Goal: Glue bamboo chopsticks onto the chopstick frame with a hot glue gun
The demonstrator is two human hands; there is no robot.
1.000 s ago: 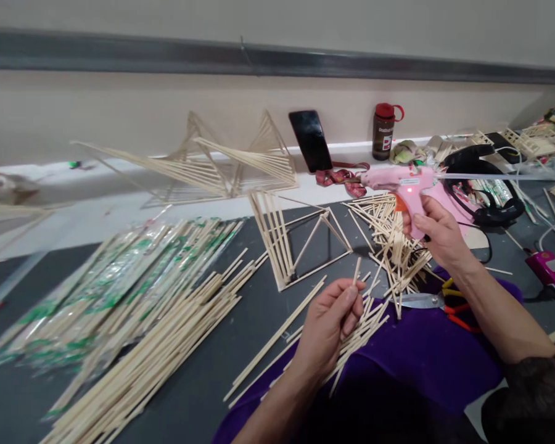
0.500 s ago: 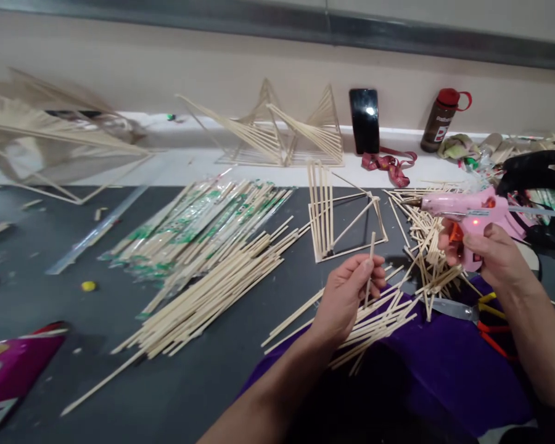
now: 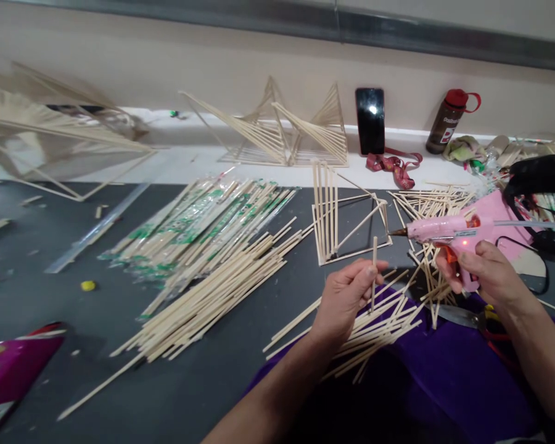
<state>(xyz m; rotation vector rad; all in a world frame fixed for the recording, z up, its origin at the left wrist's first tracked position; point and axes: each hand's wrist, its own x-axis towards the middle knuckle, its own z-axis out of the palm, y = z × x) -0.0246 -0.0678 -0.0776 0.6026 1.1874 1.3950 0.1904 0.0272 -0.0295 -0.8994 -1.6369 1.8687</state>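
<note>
Pinching a short bamboo stick (image 3: 374, 266) upright, right of centre in the frame, between thumb and fingertips of the left hand (image 3: 345, 297); remaining fingers curled loosely, grip low on the shaft, top end free. Wrapped around the handle of a pink glue gun (image 3: 448, 233) at centre right: the right hand (image 3: 483, 274), closed, one finger on the orange trigger, indicator lamp lit, nozzle aimed left toward the stick's top end, near but apart. Judged light, stiff and brittle: prone to snap if bent, liable to twist in a loose pinch; best held low, clear of the top end and the hot nozzle. Lying below the hands, a loose stick pile (image 3: 379, 327) on purple cloth (image 3: 448, 376). Standing just above the stick, a small stick frame (image 3: 340, 213). Resting at lower right, scissors (image 3: 472, 317). Spread across centre left, wrapped chopstick bundles (image 3: 198, 222).
</note>
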